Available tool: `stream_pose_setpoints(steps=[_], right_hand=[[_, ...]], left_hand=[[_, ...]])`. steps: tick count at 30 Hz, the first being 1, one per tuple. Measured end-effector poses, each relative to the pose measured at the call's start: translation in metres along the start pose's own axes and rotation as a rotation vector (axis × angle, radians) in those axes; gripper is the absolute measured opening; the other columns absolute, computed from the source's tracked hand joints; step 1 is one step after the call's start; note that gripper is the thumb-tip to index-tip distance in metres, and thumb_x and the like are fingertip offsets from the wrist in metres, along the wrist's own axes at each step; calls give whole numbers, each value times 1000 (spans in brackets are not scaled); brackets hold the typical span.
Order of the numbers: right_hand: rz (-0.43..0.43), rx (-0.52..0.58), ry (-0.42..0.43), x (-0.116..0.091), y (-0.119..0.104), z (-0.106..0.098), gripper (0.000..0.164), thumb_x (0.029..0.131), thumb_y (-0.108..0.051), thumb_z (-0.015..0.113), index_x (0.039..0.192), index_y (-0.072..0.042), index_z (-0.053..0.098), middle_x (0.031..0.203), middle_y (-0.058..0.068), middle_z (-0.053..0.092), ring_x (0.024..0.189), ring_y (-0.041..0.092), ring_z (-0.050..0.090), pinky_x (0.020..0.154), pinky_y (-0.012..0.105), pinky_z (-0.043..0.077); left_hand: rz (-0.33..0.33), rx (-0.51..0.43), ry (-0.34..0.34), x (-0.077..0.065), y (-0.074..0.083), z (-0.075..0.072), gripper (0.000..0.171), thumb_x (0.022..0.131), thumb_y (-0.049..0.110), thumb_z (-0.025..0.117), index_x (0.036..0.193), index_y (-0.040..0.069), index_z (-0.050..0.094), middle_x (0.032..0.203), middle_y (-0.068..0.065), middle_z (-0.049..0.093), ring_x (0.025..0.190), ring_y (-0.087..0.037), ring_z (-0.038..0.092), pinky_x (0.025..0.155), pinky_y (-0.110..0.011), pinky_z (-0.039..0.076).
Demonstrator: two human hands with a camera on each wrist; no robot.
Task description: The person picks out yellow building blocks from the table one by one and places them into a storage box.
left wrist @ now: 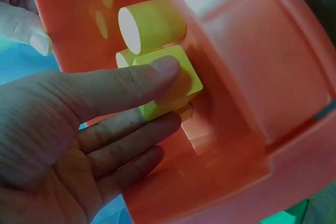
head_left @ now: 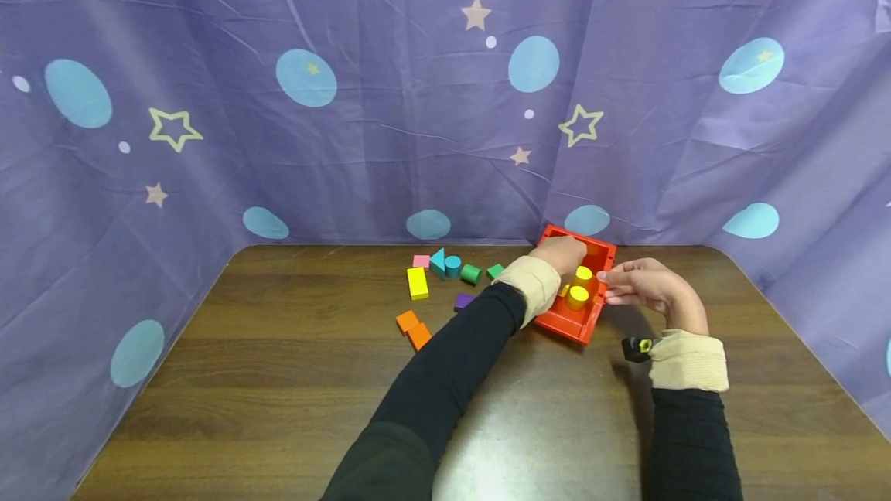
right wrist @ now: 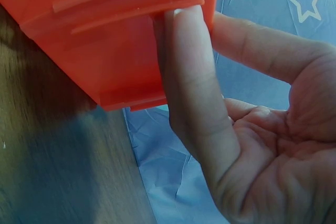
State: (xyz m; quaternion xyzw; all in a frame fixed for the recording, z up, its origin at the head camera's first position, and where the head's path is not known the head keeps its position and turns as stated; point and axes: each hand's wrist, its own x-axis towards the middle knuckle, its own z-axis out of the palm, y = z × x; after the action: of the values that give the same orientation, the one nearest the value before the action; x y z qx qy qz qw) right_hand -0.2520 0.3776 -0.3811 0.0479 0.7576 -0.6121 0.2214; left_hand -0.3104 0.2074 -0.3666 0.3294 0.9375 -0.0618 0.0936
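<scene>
A red box (head_left: 565, 323) stands at the back right of the table, tilted in the left wrist view. My left hand (head_left: 561, 252) reaches inside it and pinches a yellow block (left wrist: 188, 80) between thumb and fingers. Beside that block lies a yellow cylinder (left wrist: 157, 23), and another yellow piece is partly hidden behind it. The head view shows two yellow cylinders (head_left: 577, 298) in the box. With thumb and fingers on either side, my right hand (head_left: 650, 288) grips the box's right wall; the right wrist view shows a finger against the outer face.
Left of the box lie a green cylinder (head_left: 470, 274), a blue cylinder (head_left: 452, 267), a blue triangle (head_left: 438, 262), a pink block (head_left: 421, 261), a yellow block (head_left: 418, 283), orange blocks (head_left: 419, 335) and a purple block (head_left: 462, 301). A patterned curtain (head_left: 445, 138) hangs behind the table.
</scene>
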Motion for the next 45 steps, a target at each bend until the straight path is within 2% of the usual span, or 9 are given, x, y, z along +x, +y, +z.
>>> stream_pose_setpoints(steps=[9, 15, 20, 34, 40, 45], right_hand=[[2, 1, 3, 1, -2, 0, 11, 102, -12, 59, 96, -4, 62, 80, -3, 70, 74, 7, 70, 80, 27, 61], [-6, 5, -1, 3, -3, 1, 11, 102, -11, 59, 97, -3, 62, 80, -3, 70, 74, 7, 70, 77, 25, 61], [-7, 14, -6, 2, -4, 0, 10, 102, -11, 59, 97, -3, 62, 81, -3, 71, 73, 7, 70, 78, 26, 61], [-5, 17, 2, 0, -4, -1, 8, 102, -11, 60, 97, -5, 63, 82, -5, 72, 74, 7, 70, 79, 27, 61], [2, 33, -4, 3, 0, -2, 9, 102, -10, 59, 103, -1, 59, 82, -4, 70, 73, 7, 70, 78, 27, 61], [6, 37, -7, 4, 2, -3, 11, 102, -10, 59, 106, 0, 58, 82, -4, 70, 73, 7, 70, 77, 26, 61]], left_hand=[[9, 3, 16, 3, -3, 1, 21, 99, 16, 65, 118, 19, 70, 122, 7, 70, 105, -8, 63, 94, -25, 51], [1, 4, 5, 5, -4, 2, 21, 100, 17, 63, 120, 20, 69, 123, 7, 69, 106, -8, 62, 94, -25, 51], [6, 13, 17, 3, -4, 1, 20, 102, 17, 60, 119, 20, 69, 121, 7, 69, 104, -7, 62, 92, -24, 51], [19, -9, 32, 3, -3, 5, 23, 100, 15, 62, 122, 20, 68, 122, 7, 69, 105, -8, 61, 94, -24, 50], [22, -5, 39, -3, -2, 5, 22, 100, 14, 62, 120, 20, 69, 122, 7, 69, 104, -8, 61, 93, -23, 50], [20, 3, 39, -1, -1, 8, 23, 100, 14, 61, 121, 21, 69, 123, 7, 69, 107, -7, 62, 94, -24, 50]])
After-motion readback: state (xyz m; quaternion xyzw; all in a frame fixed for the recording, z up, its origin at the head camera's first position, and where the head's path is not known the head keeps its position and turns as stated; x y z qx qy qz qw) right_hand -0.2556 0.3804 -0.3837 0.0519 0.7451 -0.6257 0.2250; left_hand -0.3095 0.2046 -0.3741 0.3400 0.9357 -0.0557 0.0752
